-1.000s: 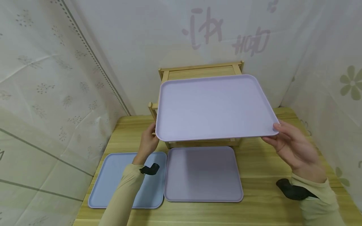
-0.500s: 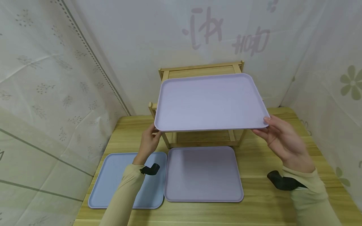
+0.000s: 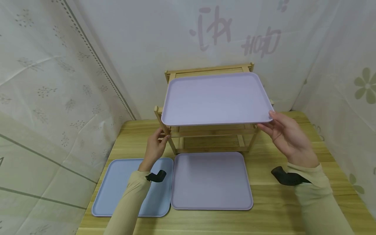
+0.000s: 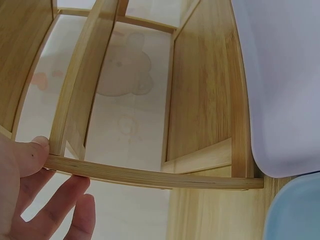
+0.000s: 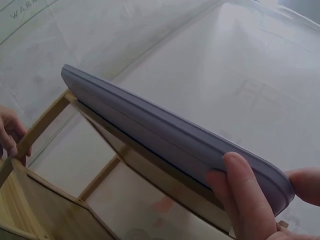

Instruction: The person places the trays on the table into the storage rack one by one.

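A light purple tray (image 3: 217, 99) hangs over the top of a wooden tiered rack (image 3: 211, 132), its near right corner pinched between thumb and fingers of my right hand (image 3: 289, 138). In the right wrist view the tray (image 5: 165, 135) is seen from its edge, with the thumb on one face and fingers on the other. My left hand (image 3: 155, 147) grips the rack's left front post. The left wrist view shows the thumb and fingers of that hand (image 4: 45, 200) about the wooden post (image 4: 150, 175). The held tray hides part of the rack's upper tiers.
On the wooden table (image 3: 276, 195) a second purple tray (image 3: 211, 181) lies flat in front of the rack. A blue tray (image 3: 117, 186) lies just left of it, partly under my left forearm. Patterned cloth walls (image 3: 141, 49) close in the back and sides.
My right hand has moved the purple tray left and farther over the rack, uncovering more of the rack's front. The left hand has stayed at the left post.
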Motion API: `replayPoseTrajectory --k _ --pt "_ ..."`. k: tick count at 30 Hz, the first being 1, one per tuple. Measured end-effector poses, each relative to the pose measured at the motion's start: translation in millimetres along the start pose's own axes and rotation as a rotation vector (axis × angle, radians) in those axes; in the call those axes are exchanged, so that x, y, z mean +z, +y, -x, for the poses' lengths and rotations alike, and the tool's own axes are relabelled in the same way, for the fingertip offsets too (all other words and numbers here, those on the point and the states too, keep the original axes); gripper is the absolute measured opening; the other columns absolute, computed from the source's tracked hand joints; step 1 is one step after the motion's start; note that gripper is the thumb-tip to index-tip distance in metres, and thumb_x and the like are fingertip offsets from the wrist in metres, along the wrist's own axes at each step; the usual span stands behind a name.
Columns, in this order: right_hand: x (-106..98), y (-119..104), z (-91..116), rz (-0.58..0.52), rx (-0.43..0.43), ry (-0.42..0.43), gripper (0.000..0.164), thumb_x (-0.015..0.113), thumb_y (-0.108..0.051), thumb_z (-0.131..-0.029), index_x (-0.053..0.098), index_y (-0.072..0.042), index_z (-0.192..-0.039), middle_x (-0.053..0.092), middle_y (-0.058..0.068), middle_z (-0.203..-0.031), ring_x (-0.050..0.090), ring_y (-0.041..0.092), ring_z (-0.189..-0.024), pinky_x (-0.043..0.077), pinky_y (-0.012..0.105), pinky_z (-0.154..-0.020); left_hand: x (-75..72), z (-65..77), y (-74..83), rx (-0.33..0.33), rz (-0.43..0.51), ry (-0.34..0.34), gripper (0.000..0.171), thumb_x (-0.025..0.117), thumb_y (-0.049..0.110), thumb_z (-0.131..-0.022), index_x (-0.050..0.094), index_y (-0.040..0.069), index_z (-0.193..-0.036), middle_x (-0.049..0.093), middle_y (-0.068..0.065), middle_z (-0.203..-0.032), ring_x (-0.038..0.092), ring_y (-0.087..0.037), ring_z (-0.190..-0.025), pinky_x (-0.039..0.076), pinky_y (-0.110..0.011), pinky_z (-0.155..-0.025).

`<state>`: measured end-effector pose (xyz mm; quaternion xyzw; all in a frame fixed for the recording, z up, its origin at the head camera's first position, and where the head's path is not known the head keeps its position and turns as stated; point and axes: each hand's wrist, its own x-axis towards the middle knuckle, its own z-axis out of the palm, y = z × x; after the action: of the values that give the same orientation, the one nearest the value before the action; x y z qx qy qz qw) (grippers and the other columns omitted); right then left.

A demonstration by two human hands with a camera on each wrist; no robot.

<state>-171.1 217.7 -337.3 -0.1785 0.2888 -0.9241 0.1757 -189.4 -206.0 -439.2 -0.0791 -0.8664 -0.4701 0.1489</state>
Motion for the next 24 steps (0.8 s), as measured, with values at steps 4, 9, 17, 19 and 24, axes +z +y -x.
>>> replayPoseTrajectory --k 4,9,17,19,24 --pt "1.9 1.6 -3.6 0.004 -0.038 0.066 0.035 0.030 0.002 -0.103 0.057 0.011 -0.125 0.064 0.020 -0.122 0.067 0.030 -0.107 0.055 0.035 -0.088 0.9 -0.6 -1.6 0.005 0.015 -0.002 0.025 0.062 0.001 -0.092 0.062 0.002 -0.117 0.069 -0.017 -0.114 0.068 -0.033 -0.097 0.058 -0.044 -0.074" --pt "10.6 5.2 -1.4 0.301 -0.195 0.305 0.022 0.055 -0.003 -0.096 0.061 0.006 -0.116 0.067 0.013 -0.113 0.072 0.024 -0.092 0.059 0.035 -0.077 1.2 -0.3 -1.1 -0.007 0.012 0.001 0.026 0.062 0.002 -0.092 0.062 0.003 -0.118 0.069 -0.017 -0.114 0.068 -0.033 -0.097 0.058 -0.044 -0.074" --pt "23.0 15.0 5.4 1.216 -0.462 0.488 0.026 0.072 0.002 -0.083 0.065 0.009 -0.108 0.055 0.001 -0.120 0.057 0.011 -0.102 0.053 0.012 -0.071 1.9 0.4 -1.2 -0.030 -0.001 0.000 0.024 0.062 0.004 -0.093 0.062 0.004 -0.117 0.069 -0.016 -0.115 0.068 -0.032 -0.098 0.058 -0.045 -0.075" --pt "24.0 16.4 5.8 1.372 -0.503 0.483 0.021 0.073 0.002 -0.081 0.068 0.009 -0.100 0.054 0.001 -0.123 0.053 0.009 -0.108 0.048 0.009 -0.077 1.7 0.5 -1.2 -0.029 -0.003 0.003 0.024 0.061 0.004 -0.093 0.062 0.003 -0.117 0.069 -0.016 -0.115 0.067 -0.033 -0.099 0.058 -0.045 -0.075" --pt "22.2 19.5 4.0 1.557 -0.586 0.476 0.014 0.078 0.002 -0.077 0.070 0.006 -0.089 0.056 0.013 -0.124 0.046 0.003 -0.111 0.037 0.018 -0.080 1.4 0.3 -1.1 -0.032 -0.005 0.005 0.024 0.061 0.005 -0.093 0.063 0.004 -0.117 0.068 -0.015 -0.115 0.067 -0.032 -0.100 0.058 -0.045 -0.076"
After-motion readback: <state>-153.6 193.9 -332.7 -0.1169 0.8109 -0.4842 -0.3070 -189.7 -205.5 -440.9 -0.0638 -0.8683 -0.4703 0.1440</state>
